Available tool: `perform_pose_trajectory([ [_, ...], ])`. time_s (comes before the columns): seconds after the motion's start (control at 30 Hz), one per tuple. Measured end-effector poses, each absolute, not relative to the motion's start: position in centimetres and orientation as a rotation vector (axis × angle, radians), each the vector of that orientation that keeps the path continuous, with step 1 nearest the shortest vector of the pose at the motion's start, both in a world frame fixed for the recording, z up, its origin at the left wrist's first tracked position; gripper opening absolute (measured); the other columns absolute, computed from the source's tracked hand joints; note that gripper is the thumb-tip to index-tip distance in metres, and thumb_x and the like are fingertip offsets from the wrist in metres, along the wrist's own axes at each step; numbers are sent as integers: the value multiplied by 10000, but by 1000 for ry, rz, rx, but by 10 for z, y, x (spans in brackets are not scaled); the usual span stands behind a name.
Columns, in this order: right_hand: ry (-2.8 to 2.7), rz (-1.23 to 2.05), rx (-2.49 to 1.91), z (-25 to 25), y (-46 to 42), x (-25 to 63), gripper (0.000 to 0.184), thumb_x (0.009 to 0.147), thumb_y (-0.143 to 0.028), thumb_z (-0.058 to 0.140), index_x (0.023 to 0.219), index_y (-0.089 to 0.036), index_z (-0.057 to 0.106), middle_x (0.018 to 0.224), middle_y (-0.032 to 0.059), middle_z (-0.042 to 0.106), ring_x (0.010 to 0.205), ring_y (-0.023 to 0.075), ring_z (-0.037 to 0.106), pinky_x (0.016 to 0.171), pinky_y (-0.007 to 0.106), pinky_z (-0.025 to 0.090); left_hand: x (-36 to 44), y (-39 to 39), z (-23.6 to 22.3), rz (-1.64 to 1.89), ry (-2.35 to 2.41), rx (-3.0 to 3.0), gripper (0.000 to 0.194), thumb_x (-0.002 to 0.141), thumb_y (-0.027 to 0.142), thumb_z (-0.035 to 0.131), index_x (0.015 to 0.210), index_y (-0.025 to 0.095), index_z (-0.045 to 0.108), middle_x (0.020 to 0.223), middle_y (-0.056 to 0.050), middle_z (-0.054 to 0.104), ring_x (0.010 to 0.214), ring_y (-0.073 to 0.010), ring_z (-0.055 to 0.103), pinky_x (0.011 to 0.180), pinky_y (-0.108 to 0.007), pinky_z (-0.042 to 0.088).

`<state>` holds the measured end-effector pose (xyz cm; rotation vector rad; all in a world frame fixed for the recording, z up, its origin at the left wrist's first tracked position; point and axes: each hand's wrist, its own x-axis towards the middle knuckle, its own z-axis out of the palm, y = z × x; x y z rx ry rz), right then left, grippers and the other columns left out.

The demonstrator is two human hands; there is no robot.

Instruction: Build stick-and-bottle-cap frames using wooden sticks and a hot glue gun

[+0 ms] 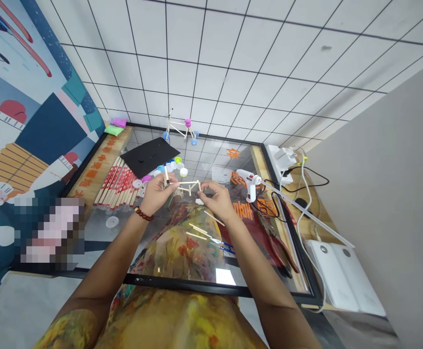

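Above a glass-topped table [153, 281], both my hands hold a small frame of thin wooden sticks [187, 184]. My left hand [157, 193] is closed round the frame's left end, with one stick standing up between its fingers. My right hand [215, 197] pinches the frame's right end. A few loose sticks [199, 231] lie on the glass just below my hands. Round plastic caps [177, 165] in several colours lie just beyond my hands.
A white glue gun [248, 182] stands to the right, with cables and a power strip [284, 157] behind it. Packs of chopsticks [117, 184] and a black sheet [149, 155] lie left. A finished stick model [181, 128] stands far back. Red pliers [277, 242] rest at the right.
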<state>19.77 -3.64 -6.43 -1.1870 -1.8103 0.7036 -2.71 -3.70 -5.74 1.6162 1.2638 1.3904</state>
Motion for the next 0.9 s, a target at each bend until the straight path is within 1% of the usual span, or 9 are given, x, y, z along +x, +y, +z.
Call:
perform_pose_trajectory([
  [0.1,-1835,673,-1226,-67,-36,200,50,771,-237,637,811,-240,666,879,20,739,856,211,680,913,360,474,-25,-35,-58,1382,1255,1619,159,754,335,725,796,197,659,926,-52,725,1019,-241,681,999,-438,487],
  [0.23,-1845,695,-1230,-68,-36,201,35,770,-249,639,804,-246,644,955,32,743,941,221,671,951,375,457,-21,-34,-57,1402,1220,1626,141,755,317,730,791,198,663,900,-49,719,1002,-242,684,986,-438,487],
  [0.47,-1817,689,-1140,-71,-34,202,23,775,-261,645,784,-244,631,920,26,743,902,221,690,911,375,478,-19,-34,-54,1402,1190,1690,126,756,301,729,784,194,668,895,-53,724,973,-233,686,952,-414,502],
  [0.7,-1862,652,-1179,-68,-37,203,21,789,-224,626,790,-244,634,960,27,752,965,227,688,973,400,435,-18,-33,-53,1386,1180,1721,101,767,283,722,786,197,673,901,-58,726,1009,-239,683,973,-427,500],
  [0.8,-1859,634,-1214,-67,-37,204,57,780,-214,634,827,-245,642,963,22,762,936,229,697,981,416,428,-16,-33,-54,1368,1180,1711,107,764,285,724,785,190,678,907,-65,725,1022,-248,680,984,-436,495],
  [0.9,-1833,656,-1234,-68,-37,205,80,775,-235,655,853,-246,641,955,19,766,898,226,704,945,405,460,-16,-32,-55,1347,1189,1706,114,765,292,723,790,188,684,905,-66,722,1019,-248,677,989,-436,494],
])
